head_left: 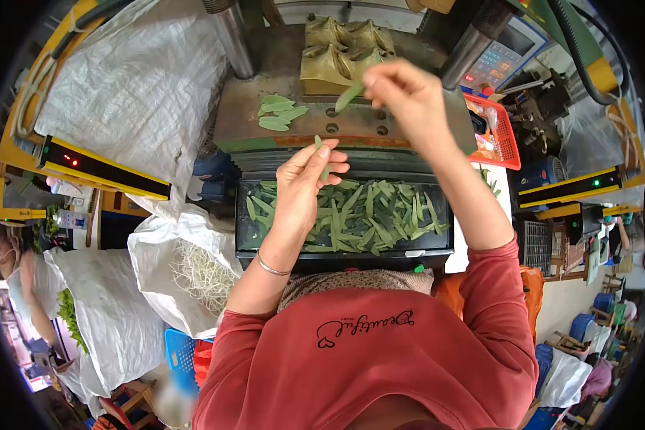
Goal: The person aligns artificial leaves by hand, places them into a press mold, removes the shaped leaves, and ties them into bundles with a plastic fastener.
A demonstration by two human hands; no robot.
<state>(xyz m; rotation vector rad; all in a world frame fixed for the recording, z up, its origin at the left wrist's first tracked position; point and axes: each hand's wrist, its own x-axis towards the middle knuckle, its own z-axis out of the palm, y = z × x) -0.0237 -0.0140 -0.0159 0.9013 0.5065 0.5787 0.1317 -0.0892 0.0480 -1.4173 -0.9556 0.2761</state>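
My left hand (301, 183) pinches a narrow green leaf (318, 143) between thumb and fingers, above the near edge of a metal press bed (265, 140). My right hand (408, 89), slightly blurred, is raised in front of a brass-coloured mould block (322, 75) and closed on another green leaf (349, 97) that points down to the left. Several flat leaves (279, 111) lie in a small group on the bed, left of the mould. Below my hands, a black tray (244, 244) holds many loose green leaves (365, 215).
Steel columns (231, 43) flank the mould. Yellow-and-black sensor bars (104, 168) stand at both sides. A control panel (502, 54) and a red basket (505, 132) are at the right. A white sack (150, 251) of pale strands sits at the left. Another person's arm (32, 287) shows far left.
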